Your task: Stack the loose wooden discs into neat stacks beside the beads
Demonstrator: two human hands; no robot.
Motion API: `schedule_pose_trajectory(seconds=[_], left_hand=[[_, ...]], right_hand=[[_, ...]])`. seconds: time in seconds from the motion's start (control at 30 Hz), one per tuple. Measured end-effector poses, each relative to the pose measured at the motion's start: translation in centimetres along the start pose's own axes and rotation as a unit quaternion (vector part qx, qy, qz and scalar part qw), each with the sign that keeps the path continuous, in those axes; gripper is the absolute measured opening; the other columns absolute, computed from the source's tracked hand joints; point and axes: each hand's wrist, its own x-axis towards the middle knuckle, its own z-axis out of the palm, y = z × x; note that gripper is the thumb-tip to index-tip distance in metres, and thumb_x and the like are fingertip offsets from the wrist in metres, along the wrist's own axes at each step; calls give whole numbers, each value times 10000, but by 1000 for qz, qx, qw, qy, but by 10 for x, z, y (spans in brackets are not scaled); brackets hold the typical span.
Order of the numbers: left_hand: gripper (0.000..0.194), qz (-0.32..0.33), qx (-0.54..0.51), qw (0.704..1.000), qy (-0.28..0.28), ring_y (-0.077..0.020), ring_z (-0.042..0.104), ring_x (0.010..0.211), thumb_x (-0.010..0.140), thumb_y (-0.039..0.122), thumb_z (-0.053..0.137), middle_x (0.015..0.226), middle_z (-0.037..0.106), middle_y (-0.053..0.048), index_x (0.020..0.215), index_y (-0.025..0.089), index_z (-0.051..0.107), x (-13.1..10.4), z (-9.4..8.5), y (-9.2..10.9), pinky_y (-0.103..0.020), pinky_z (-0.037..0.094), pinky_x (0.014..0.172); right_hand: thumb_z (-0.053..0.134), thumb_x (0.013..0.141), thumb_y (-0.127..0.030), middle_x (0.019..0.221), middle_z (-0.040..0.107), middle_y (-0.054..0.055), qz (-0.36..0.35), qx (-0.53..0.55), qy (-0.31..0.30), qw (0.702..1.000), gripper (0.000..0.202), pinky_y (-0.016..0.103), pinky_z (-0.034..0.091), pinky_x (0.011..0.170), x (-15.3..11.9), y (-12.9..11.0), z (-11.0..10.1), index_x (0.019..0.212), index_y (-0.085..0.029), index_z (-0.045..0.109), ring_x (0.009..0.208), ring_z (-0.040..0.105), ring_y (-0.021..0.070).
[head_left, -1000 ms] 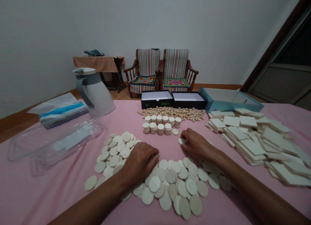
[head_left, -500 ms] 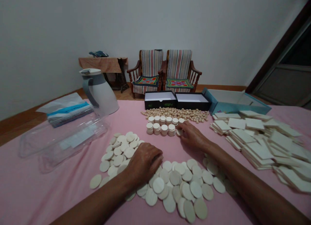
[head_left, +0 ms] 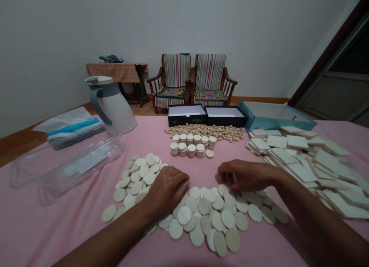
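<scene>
Two rows deep, had ten stacks of pale round wooden discs (head_left: pixel 191 150) standing beside one lone disc (head_left: pixel 209 154); left loose discs (head_left: pixel 184 215) heaped nearer. Had left hand (head_left: pixel 165 188) and right hand (head_left: pixel 250 174) there with bent fingers; could not tell any grasp.

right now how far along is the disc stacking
Looks done: six disc stacks in the back row and four in the front row. Seemingly started: a lone flat disc at the front row's right end. In hand: unclear; the right hand and left hand are at the loose wooden discs. Left: those many unstacked discs.
</scene>
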Motion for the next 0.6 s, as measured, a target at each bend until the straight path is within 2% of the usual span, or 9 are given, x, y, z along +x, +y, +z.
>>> schedule_pose_trajectory(seconds=[0.23, 0.37, 0.47, 0.6], left_hand=[[147, -7, 2, 1000, -7, -200, 570, 793, 857, 214, 521, 807, 666, -56, 903, 172, 654, 1, -2, 2, -369, 416, 746], [156, -8, 4, 1000, -8, -199, 570, 793, 863, 215, 511, 804, 666, -53, 905, 173, 655, 1, -2, 2, -371, 418, 745], [156, -6, 3, 1000, -7, -200, 571, 799, 860, 213, 514, 817, 669, -54, 914, 172, 654, 0, -1, 1, -378, 418, 750], [153, -5, 0, 1000, -7, -194, 572, 793, 856, 201, 515, 809, 669, -54, 911, 173, 655, 0, -2, 1, -374, 422, 750]], right_hand=[[632, 595, -93, 793, 589, -12, -40, -29, 8, 999, 279, 210, 354, 558, 6, -4, 6, 851, -199, 602, 686, 522, 127], [612, 654, -129, 703, 556, -23, -45, 16, 12, 999, 136, 207, 340, 534, 10, -3, 4, 769, -176, 557, 624, 488, 110], [569, 695, -135, 655, 518, -29, -24, 62, 64, 996, 69, 204, 326, 507, 17, 6, 5, 738, -169, 528, 592, 462, 103], [528, 709, -113, 704, 579, 5, 54, 79, 176, 980, 90, 220, 364, 541, 28, 24, 6, 783, -157, 555, 628, 513, 122]])
